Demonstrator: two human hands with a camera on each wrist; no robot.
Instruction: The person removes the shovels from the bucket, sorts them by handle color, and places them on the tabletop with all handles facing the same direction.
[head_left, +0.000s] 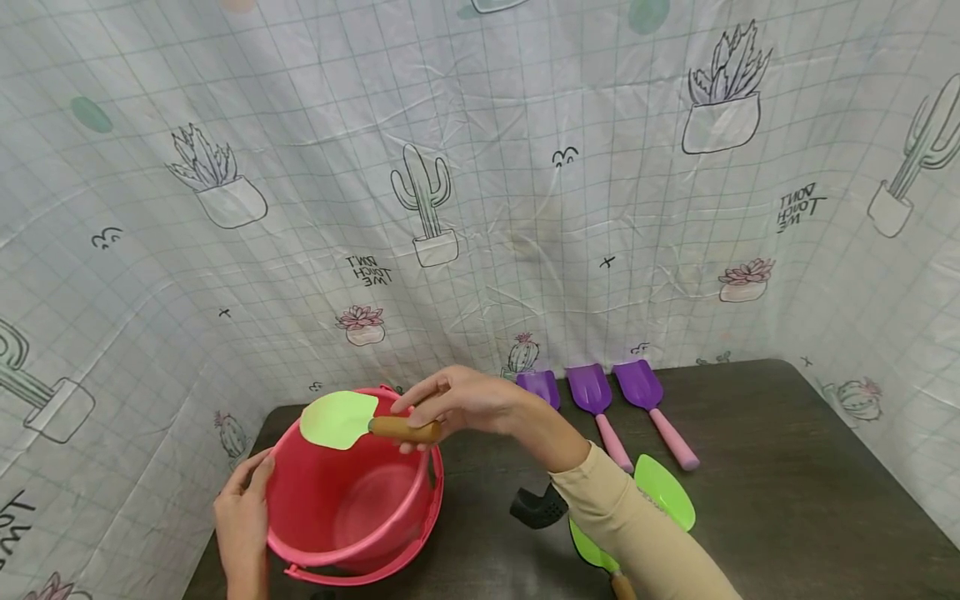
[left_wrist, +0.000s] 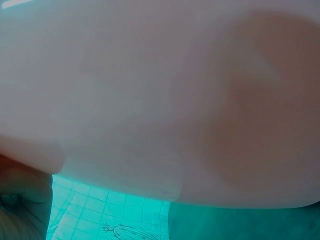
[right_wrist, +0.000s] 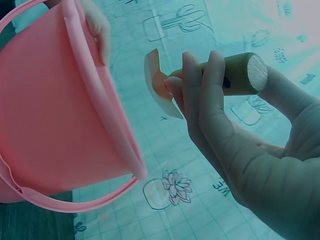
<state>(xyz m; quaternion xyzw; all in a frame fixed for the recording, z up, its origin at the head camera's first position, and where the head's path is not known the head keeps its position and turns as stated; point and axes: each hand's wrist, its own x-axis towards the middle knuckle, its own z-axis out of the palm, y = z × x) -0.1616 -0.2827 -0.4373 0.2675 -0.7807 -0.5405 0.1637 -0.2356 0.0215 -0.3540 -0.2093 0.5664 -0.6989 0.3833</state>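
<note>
A pink bucket (head_left: 348, 500) stands at the left of the dark table, its mouth facing up and the inside bare. My left hand (head_left: 246, 508) grips the bucket's left rim; the pink wall (left_wrist: 125, 100) fills most of the left wrist view. Above the bucket's mouth, my right hand (head_left: 468, 404) holds a garden trowel by its wooden handle (head_left: 405, 429), between thumb and fingers. The trowel's light green blade (head_left: 339, 419) points left across the opening. In the right wrist view the handle's round end (right_wrist: 257, 73) sticks out past the fingers (right_wrist: 212, 90).
Three purple hand shovels, one of them (head_left: 639, 385) with a pink handle, lie along the back of the table. Under my right forearm, partly hidden, are green blades (head_left: 667, 492) and a black curved piece (head_left: 536, 508). A printed curtain (head_left: 517, 208) hangs behind.
</note>
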